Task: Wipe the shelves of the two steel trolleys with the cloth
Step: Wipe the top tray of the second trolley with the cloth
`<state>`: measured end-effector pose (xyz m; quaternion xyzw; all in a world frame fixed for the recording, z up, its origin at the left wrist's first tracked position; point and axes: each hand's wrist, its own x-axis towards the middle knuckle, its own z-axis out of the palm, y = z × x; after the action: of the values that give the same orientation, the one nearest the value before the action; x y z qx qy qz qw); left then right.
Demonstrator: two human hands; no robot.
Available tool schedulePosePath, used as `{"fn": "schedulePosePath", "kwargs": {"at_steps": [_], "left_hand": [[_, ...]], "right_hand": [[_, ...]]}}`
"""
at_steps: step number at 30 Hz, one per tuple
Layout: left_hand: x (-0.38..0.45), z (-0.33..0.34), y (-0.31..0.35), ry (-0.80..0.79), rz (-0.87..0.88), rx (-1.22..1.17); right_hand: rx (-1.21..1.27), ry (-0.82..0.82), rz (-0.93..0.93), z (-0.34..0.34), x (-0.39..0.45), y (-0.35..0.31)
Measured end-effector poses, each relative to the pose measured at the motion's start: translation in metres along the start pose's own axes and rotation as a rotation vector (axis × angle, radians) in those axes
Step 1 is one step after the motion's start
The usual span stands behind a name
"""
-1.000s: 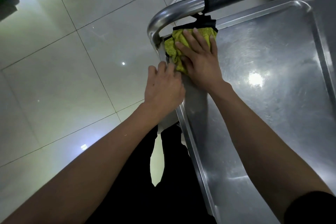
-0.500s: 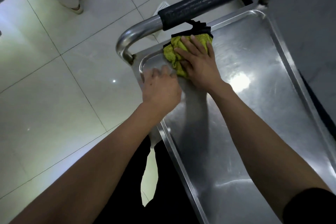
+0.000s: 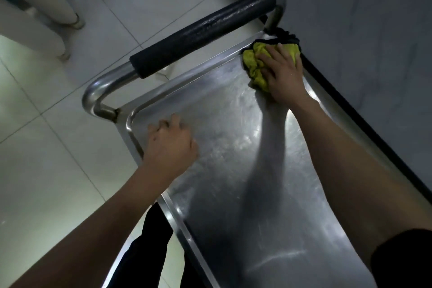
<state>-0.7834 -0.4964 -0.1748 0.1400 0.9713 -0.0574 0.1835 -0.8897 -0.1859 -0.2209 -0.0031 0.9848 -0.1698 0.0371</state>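
A steel trolley's top shelf [image 3: 224, 147] fills the middle of the head view, with a raised rim. A crumpled yellow cloth with a black edge [image 3: 254, 63] lies in the shelf's far right corner. My right hand [image 3: 282, 75] presses flat on the cloth with fingers spread. My left hand [image 3: 170, 142] rests on the shelf near its left rim, fingers loosely curled, holding nothing. The trolley's handle with a black foam grip [image 3: 201, 30] arches over the far end.
A grey wall with a black skirting [image 3: 350, 100] runs close along the trolley's right side. White tiled floor [image 3: 58, 147] lies to the left. A person's pale trouser legs and shoes [image 3: 46, 18] stand at the far left. My dark trousers show below the shelf.
My right hand has slid the cloth from the far left corner along the far rim to the far right corner. The left hand stayed near the left rim. The view turned right.
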Motion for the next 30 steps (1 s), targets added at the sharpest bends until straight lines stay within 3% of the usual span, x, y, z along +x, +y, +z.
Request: {"fn": "schedulePosePath", "kwargs": {"at_steps": [6,16,22,30], "left_hand": [[-0.009,0.004,-0.007,0.037,0.047,-0.078],[-0.018,0.007,-0.022,0.099,0.102,-0.222],[-0.026,0.015,-0.032,-0.019,0.112,-0.172],[-0.115,0.042,-0.059,0.16,-0.02,-0.25]], "right_hand": [[-0.053,0.004,0.065,0.005,0.004,-0.008],[0.045,-0.032,-0.156,0.048,-0.082,-0.115],[0.028,-0.019,-0.131,0.065,-0.133,-0.141],[0.06,-0.043,-0.134,0.084,-0.174,-0.199]]}}
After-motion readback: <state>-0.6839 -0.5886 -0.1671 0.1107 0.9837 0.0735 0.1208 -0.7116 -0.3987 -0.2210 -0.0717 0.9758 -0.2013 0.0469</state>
